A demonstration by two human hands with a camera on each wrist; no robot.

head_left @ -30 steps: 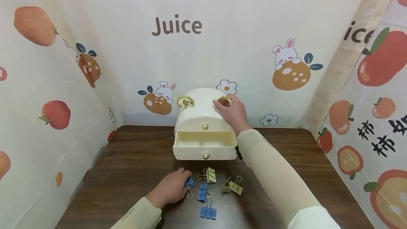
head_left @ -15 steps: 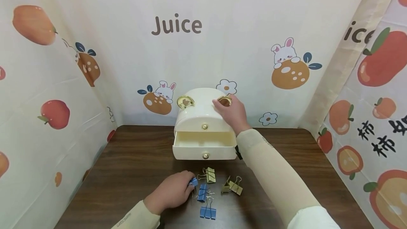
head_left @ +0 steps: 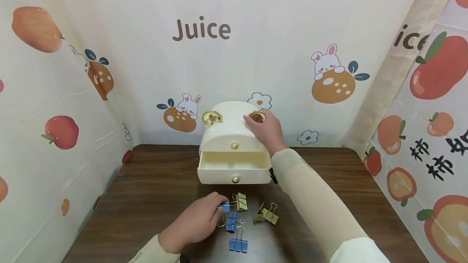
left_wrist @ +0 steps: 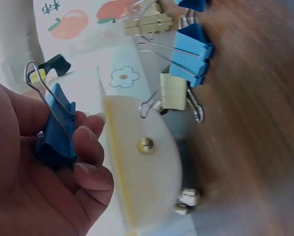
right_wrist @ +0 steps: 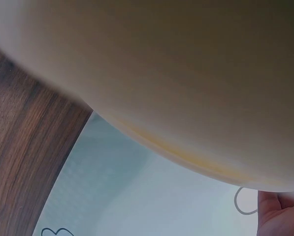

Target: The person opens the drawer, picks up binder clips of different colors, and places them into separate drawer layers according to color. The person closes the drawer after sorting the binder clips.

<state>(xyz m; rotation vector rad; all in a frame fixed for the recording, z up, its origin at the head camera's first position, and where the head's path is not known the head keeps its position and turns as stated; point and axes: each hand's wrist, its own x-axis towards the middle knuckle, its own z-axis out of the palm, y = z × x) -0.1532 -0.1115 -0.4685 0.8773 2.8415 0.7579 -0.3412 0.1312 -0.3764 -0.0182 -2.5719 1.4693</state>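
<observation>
My left hand holds a blue binder clip between thumb and curled fingers, low over the table; its wire handle sticks up in the left wrist view. My right hand grips the gold-rimmed right ear of a small white drawer chest, some fingers hidden behind. The chest's lower drawer is pulled out and its inside looks bare. Two other blue binder clips lie right of my left hand. Gold binder clips lie in front of the drawer and farther right.
A dark wood table carries everything. White fruit-print cloth hangs behind it and along both sides. The chest's left gold ear stands free of the hands. My right sleeve crosses the table's right part.
My left hand has picked up the blue binder clip and shifted a little to the right with it, toward the nearest gold clip. My right hand has stayed on the ear.
</observation>
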